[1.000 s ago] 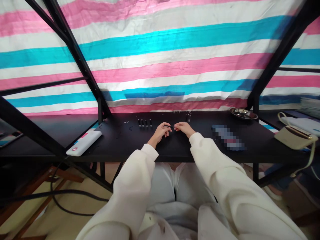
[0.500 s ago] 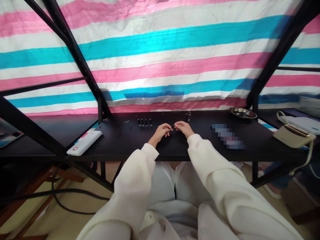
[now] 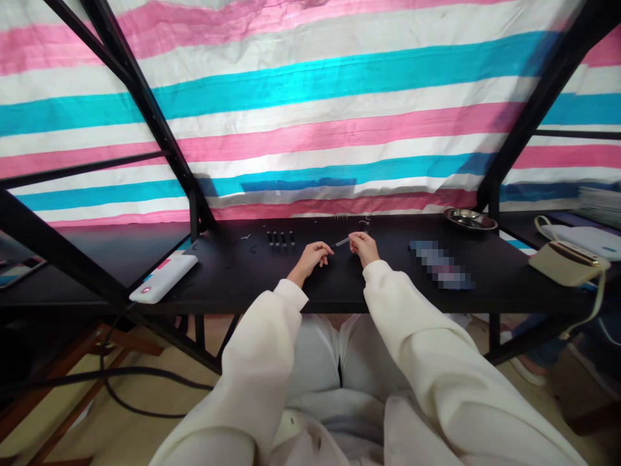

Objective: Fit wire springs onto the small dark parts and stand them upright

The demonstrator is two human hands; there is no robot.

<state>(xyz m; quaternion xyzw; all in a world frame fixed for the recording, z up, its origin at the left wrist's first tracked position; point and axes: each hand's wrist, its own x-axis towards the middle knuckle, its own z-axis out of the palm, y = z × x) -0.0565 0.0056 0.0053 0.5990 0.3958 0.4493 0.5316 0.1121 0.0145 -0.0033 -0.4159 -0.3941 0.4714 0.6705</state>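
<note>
Over the middle of the black table, a thin grey stick [image 3: 342, 242] spans the gap between my hands. It looks slightly translucent and its left end is darker. My right hand [image 3: 363, 247] pinches the right end between thumb and fingertips. The fingers of my left hand [image 3: 313, 259] are closed at the darker left end, the other fingers curled loosely. Several short black cylinders with light ends [image 3: 280, 239] stand in a row to the left of my hands. Small white scraps [image 3: 365, 222] lie behind my right hand.
A white power bank [image 3: 165, 278] lies on the table [image 3: 242, 285] at left. At right are a shiny metal dish [image 3: 470, 219], a blurred-out flat object [image 3: 442, 265] and a beige pouch with a strap [image 3: 567, 264]. Black metal posts [image 3: 179, 162] frame a striped sheet [image 3: 330, 129].
My right hand has moved slightly right, away from my left hand, and more of the grey stick shows between them. My left hand stays nearly in place.
</note>
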